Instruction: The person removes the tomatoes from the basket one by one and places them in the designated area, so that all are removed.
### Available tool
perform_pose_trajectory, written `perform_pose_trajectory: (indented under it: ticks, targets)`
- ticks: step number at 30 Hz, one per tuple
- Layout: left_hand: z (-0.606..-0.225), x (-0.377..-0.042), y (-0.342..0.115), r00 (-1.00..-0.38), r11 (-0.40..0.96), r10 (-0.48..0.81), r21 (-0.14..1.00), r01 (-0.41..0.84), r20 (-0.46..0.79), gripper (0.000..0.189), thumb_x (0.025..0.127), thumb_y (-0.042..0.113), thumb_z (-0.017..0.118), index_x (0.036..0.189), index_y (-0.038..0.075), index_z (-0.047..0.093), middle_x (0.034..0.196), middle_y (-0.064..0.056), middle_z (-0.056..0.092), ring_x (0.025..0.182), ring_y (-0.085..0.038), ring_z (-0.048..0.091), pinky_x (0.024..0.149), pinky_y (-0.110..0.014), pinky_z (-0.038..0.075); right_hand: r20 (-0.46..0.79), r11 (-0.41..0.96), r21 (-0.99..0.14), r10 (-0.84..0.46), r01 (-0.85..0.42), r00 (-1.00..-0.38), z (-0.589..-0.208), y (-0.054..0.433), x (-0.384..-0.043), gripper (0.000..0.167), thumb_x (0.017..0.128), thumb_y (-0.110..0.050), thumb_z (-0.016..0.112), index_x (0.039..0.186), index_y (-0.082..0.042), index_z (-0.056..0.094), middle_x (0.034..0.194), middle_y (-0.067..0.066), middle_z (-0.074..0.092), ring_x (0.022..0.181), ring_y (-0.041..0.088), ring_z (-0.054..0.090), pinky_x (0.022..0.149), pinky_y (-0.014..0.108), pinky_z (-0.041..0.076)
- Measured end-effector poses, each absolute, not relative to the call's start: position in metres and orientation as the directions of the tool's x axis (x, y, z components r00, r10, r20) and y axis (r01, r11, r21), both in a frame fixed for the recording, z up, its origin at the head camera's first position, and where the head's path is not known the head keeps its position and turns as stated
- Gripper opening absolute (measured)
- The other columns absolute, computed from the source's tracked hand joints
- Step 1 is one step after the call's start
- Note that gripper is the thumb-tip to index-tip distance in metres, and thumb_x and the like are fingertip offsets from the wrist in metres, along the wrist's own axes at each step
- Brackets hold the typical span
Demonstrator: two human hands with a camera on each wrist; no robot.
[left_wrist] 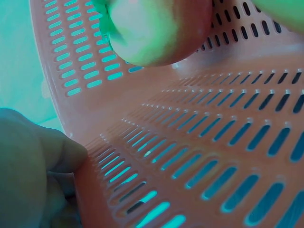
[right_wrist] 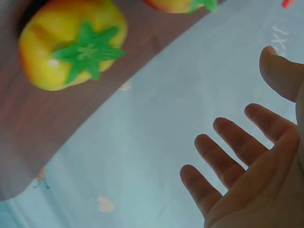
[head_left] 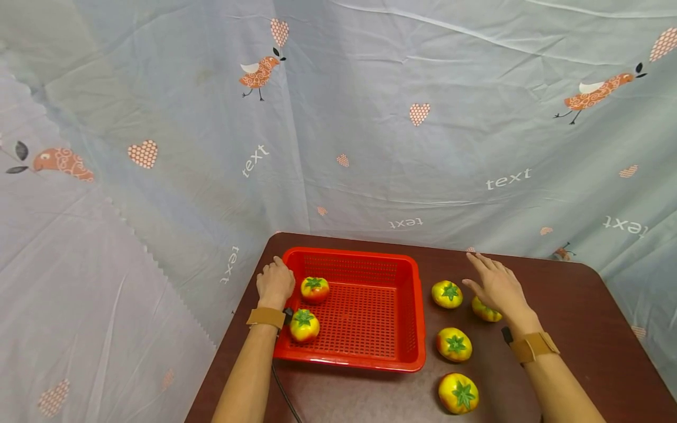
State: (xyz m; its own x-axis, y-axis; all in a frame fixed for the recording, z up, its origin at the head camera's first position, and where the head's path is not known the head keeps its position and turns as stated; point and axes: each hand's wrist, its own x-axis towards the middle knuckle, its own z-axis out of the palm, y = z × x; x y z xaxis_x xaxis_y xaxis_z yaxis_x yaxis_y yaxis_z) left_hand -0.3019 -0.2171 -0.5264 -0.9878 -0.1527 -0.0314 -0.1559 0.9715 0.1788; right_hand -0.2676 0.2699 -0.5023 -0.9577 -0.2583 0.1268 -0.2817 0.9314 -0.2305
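My left hand (head_left: 276,283) grips the left rim of the red plastic basket (head_left: 353,363); in the left wrist view its fingers (left_wrist: 61,152) pinch the basket's edge. Two yellow-and-red, tomato-like fruits with green star-shaped leaves lie inside, a rear fruit (head_left: 315,290) and a front fruit (head_left: 304,326). Over the table, right of the basket, my right hand (head_left: 499,288) hovers with its fingers spread and holds nothing. It partly covers one such fruit (head_left: 486,311), which also shows in the right wrist view as a fruit (right_wrist: 78,45) apart from the palm.
Between basket and right hand, more fruits stand in a rough column: a back one (head_left: 446,294), a middle one (head_left: 453,345) and a front one (head_left: 458,393). A patterned curtain (head_left: 370,117) hangs behind the dark table (head_left: 576,329). A black cable (head_left: 284,393) runs near the left forearm.
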Motion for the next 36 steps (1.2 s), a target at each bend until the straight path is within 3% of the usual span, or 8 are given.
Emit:
perform_pose_trajectory:
  ticks: [36]
  targets:
    - [-0.525, -0.3, -0.217, -0.988, 0.971, -0.152, 0.184, -0.153, -0.02, 0.062, 0.099, 0.023, 0.047, 0.143, -0.018, 0.029, 0.132, -0.036, 0.053, 0.12, -0.047, 0.052, 0.102, -0.058, 0.043, 0.22, 0.894, -0.173, -0.373, -0.412, -0.901, -0.457, 0.194, -0.284, 0.066, 0.093, -0.032, 0.066, 0.149, -0.008, 0.04, 0.151, 0.021, 0.042, 0.133, 0.045, 0.042, 0.11, 0.061, 0.032]
